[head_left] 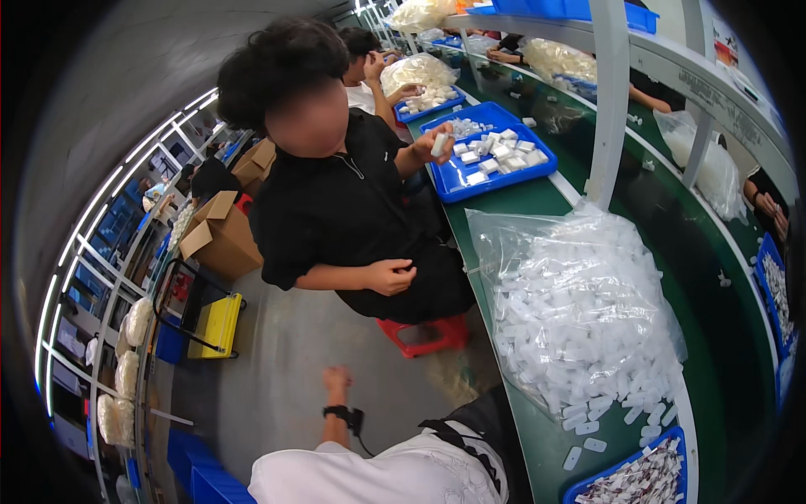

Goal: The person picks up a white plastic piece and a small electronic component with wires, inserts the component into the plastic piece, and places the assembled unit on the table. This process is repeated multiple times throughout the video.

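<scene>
Green table (pixel 537 437) at my right carries a clear bag (pixel 579 311); my left hand (pixel 337 380) hangs loosely curled, holding nothing, right unseen.

long green desk (pixel 546 202), running away along the right. on it: blue tray (pixel 460 181) of white pieces, big clear bag (pixel 579 311) of white pieces, loose pieces (pixel 588 441) beside a second blue tray (pixel 588 490) at the near end.

Your view is bright and even, lit from overhead strip lights mirrored at left. Glare on the clear plastic bag (pixel 579 311). Heavy fisheye bending, black vignette at rim; centre sharp.
</scene>
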Demonstrator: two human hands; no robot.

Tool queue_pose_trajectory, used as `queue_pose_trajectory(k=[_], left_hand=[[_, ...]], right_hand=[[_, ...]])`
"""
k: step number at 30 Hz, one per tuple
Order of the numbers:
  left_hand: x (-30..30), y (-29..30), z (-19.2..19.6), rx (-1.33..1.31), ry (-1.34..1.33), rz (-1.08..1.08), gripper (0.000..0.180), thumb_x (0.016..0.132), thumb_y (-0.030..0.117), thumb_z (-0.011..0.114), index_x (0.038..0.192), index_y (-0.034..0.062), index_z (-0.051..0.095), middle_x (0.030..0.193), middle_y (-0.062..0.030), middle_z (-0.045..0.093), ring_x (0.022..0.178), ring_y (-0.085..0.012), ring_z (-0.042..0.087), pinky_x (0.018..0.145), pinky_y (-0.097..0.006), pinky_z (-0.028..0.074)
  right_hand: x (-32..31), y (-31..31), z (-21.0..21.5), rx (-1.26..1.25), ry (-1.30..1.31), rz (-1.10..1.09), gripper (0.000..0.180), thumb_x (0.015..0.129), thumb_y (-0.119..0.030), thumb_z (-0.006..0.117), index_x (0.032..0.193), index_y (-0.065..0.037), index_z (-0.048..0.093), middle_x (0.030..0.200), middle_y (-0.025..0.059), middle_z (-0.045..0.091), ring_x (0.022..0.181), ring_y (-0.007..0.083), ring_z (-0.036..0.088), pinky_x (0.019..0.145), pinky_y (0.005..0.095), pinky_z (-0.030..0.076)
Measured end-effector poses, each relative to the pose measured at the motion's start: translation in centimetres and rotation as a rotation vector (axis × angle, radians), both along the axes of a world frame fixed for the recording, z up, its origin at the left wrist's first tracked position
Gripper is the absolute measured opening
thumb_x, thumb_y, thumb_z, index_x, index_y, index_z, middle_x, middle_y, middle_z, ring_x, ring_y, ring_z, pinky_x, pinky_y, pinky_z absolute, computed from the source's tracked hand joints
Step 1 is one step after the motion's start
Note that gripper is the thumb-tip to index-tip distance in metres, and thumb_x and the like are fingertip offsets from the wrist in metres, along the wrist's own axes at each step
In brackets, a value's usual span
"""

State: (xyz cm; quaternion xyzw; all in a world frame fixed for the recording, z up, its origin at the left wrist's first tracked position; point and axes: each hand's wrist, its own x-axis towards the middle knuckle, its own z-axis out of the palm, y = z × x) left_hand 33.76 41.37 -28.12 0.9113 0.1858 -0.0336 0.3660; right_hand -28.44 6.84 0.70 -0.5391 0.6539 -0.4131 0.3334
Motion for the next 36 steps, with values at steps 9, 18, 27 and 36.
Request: queue_pose_trajectory(k=[9,18,27,36], left_hand=[[-10.2,-27.1,20.0,0.225,0.567,-1.48,0.034,0.099,0.025,0.065,0.086,-0.0043,0.076,0.072,-0.0103,0.073,0.064,-0.018,0.074,0.057,-0.031,0.062],[-13.7,-33.6,34.9,0.041,-1.086,-1.384,0.012,0.083,0.013,0.077,0.085,0.0022,0.072,0.086,-0.0084,0.069,0.074,-0.0244,0.066,0.064,-0.035,0.055],[2.4,-26.7,35.4,0.975,-0.943,-0.48,0.031,0.086,0.026,0.074,0.11,0.0052,0.072,0.103,-0.0143,0.07,0.095,-0.0341,0.068,0.083,-0.047,0.053],[-1.0,-18.0,43.8,0.426,-1.575,0.323,0.029,0.085,0.009,0.056,0.111,0.0039,0.068,0.099,-0.0217,0.073,0.091,-0.044,0.069,0.081,-0.053,0.054]], right_hand=[[-1.4,2.1,-1.1,-0.083,-0.041,-0.071,0.009,0.089,0.003,0.071,0.097,0.001,0.065,0.085,0.0078,0.065,0.068,0.0126,0.055,0.057,0.0258,0.046],[-0.4,2.3,0.2,-0.099,0.075,-0.082,0.008,0.09,0.002,0.071,0.096,0.003,0.067,0.082,0.0088,0.065,0.068,0.0136,0.056,0.057,0.0257,0.046],[-1.6,2.9,-0.7,-0.123,0.074,-0.117,0.009,0.089,-0.002,0.076,0.096,0.0,0.069,0.081,0.0072,0.066,0.065,0.0137,0.055,0.055,0.0262,0.044],[-2.2,2.7,-4.8,-0.1,0.065,-0.13,0.01,0.089,-0.002,0.076,0.096,0.0,0.069,0.081,0.0076,0.066,0.065,0.0137,0.056,0.056,0.0262,0.045]])
